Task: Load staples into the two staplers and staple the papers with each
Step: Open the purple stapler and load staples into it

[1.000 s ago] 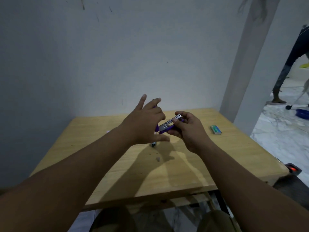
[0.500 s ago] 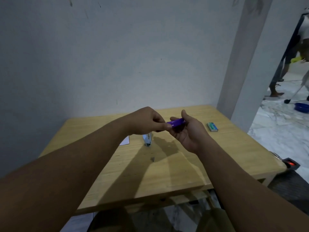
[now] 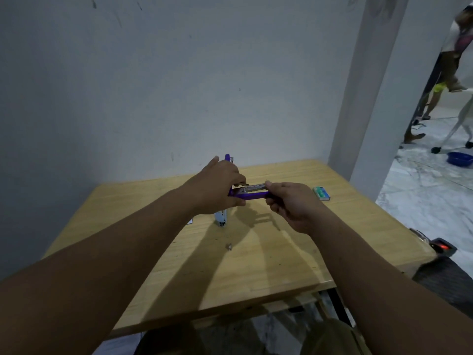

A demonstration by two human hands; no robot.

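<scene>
Stapler status: we have swung the purple plastic stapler [image 3: 252, 194] open again, exposing its metal channel, left hand [image 3: 220, 184] fingers pinching its hinge end and right hand [image 3: 290, 203] fingers curled round its front, ready for loading.

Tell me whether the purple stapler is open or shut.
Open. The purple stapler has its top swung up behind the left hand, baring the metal staple channel; the right hand holds its front end.

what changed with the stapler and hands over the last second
The purple stapler, closed half a second ago, is open again, its top swung up behind the left hand, which now works at the metal tray's hinge end. The right hand still holds the front end. The second stapler, staple box and table stayed put.
</scene>
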